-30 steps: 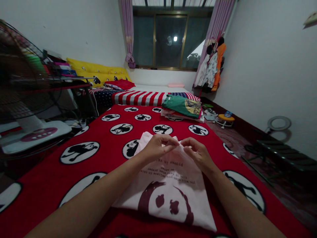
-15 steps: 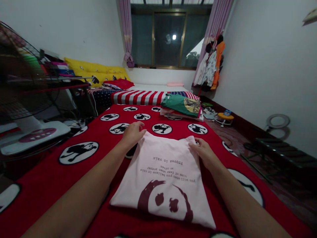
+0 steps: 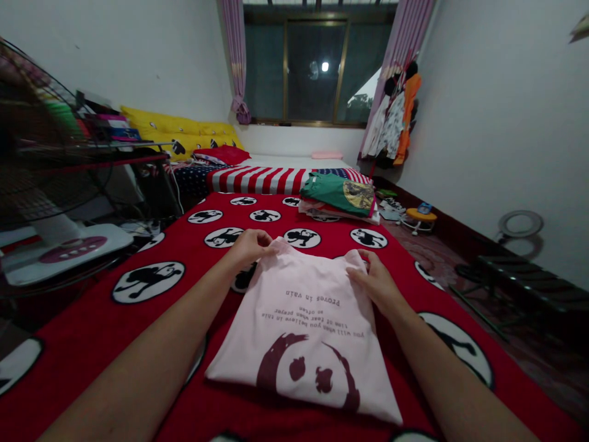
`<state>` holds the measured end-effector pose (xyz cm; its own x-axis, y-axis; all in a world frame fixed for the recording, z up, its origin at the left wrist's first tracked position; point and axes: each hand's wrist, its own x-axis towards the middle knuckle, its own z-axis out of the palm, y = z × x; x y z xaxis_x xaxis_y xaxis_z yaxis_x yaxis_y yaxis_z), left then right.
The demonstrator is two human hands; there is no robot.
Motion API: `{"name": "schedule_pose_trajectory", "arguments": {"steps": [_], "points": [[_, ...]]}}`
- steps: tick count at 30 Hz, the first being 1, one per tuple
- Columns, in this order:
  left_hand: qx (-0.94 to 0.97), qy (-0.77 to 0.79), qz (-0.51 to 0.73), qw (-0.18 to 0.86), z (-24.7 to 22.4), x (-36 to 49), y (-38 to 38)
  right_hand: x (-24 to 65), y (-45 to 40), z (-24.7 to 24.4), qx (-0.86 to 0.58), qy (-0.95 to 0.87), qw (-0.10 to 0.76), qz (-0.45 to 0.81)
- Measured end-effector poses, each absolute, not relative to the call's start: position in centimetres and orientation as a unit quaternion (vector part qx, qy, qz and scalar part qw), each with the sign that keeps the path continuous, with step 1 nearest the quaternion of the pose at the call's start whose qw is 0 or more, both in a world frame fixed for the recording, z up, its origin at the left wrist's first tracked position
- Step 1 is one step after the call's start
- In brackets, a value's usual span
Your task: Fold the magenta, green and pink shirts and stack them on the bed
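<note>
A folded pale pink T-shirt [image 3: 308, 319] lies on the red blanket [image 3: 151, 344], its dark printed lettering and face drawing upside down to me. At its far left corner, my left hand [image 3: 252, 247] pinches the cloth between thumb and fingers. My right hand [image 3: 375, 279] grips the far right corner, thumb on top and fingers around the edge. Between the two hands the far edge dips slightly. Farther back on the blanket rests a stack of folded clothes, with a green shirt [image 3: 334, 191] on top.
On the left stands a fan with a white base [image 3: 69, 252], beside a cluttered desk [image 3: 96, 156]. Beyond the blanket are a striped cover [image 3: 257, 180] and a yellow cushion [image 3: 184, 132]. To the right are an orange stool [image 3: 421, 215] and a dark bench [image 3: 534, 282].
My left hand has closed on the shirt's far left corner and shifted slightly right. The right hand has moved a little inward on its corner. The shirt's far edge sits slightly higher.
</note>
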<state>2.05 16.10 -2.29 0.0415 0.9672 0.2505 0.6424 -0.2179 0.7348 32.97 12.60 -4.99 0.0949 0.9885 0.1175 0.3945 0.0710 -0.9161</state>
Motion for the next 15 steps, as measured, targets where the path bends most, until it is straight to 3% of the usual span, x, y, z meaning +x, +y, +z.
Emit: {"name": "schedule_pose_trajectory", "arguments": {"steps": [9, 15], "points": [[0.689, 0.564, 0.405, 0.206, -1.7, 3.1, 15.6, 33.1, 12.6, -5.1, -0.584, -0.607, 0.438, 0.313], [0.604, 0.591, 0.395, 0.360, -2.9, 2.8, 15.4, 33.0, 12.7, -5.1, -0.572, -0.599, 0.453, 0.330]]}}
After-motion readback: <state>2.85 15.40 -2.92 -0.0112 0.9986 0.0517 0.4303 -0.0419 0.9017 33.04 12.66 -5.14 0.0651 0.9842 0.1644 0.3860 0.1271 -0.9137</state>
